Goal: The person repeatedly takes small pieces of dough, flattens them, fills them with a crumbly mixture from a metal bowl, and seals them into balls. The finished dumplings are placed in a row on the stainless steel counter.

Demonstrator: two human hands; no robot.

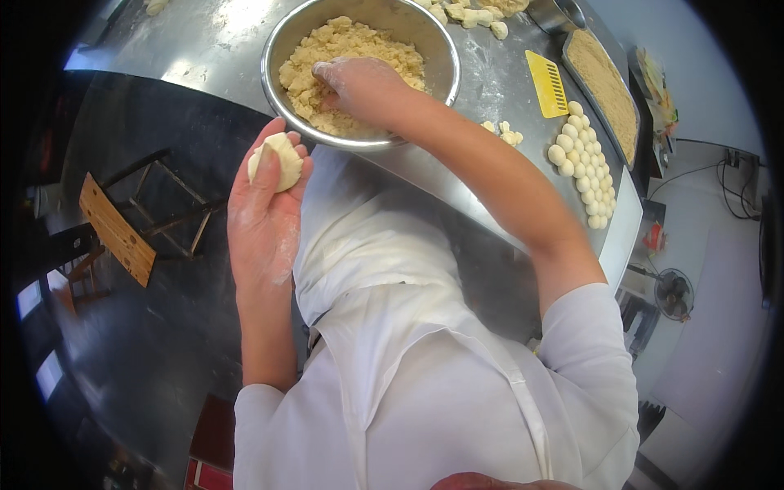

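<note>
My left hand [264,208] holds a flattened piece of pale dough [283,160], with the thumb pressed across its face. It is just outside the near left rim of a large steel bowl [442,67]. Inside the bowl lies a heap of crumbly yellowish filling [343,38]. My right hand [361,86] reaches over the rim with its fingertips down in the filling. The fingertips are hidden there, so whether they pinch any of it does not show. Flour dusts both hands.
Small dough balls [579,147] sit in rows on the steel table [490,79], beside a yellow slotted scraper [547,84]. A tray of tan crumbs [603,92] stands at the right edge. Dough pieces [474,17] lie behind the bowl, dough scraps [507,133] nearer me. A wooden-topped stool [116,229] is at left.
</note>
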